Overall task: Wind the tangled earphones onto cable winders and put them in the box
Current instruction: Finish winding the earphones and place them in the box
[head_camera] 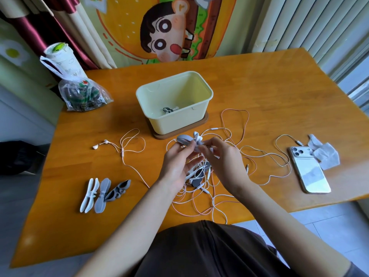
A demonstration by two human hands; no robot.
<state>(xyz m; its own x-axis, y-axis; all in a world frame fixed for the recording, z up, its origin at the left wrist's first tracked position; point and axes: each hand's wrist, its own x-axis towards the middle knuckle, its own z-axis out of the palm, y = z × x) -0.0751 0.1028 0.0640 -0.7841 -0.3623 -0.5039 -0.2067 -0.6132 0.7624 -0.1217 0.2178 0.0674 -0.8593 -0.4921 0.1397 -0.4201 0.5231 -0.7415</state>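
Well left of the grip, three spares lie side by side, white, grey and dark grey, with a stray earbud beyond them. Now the grip itself: the left hand pinches the winder between thumb and fingertip, the other fingers spread. The winder is a pale grey butterfly shape that looks soft, rubbery and very light, so I'd hold it at the narrow waist, where the wings can't fold away. Touching it from the right, the right hand pinches a thin cord at that same waist. Below and all round the grip sprawl the earphones, white and pink cords in a loose tangle. They look limp, light and ready to snag, so take one near a plug or bud and draw gently. Just beyond the grip the cream box stands open, one wound set inside. Well right lies a phone.
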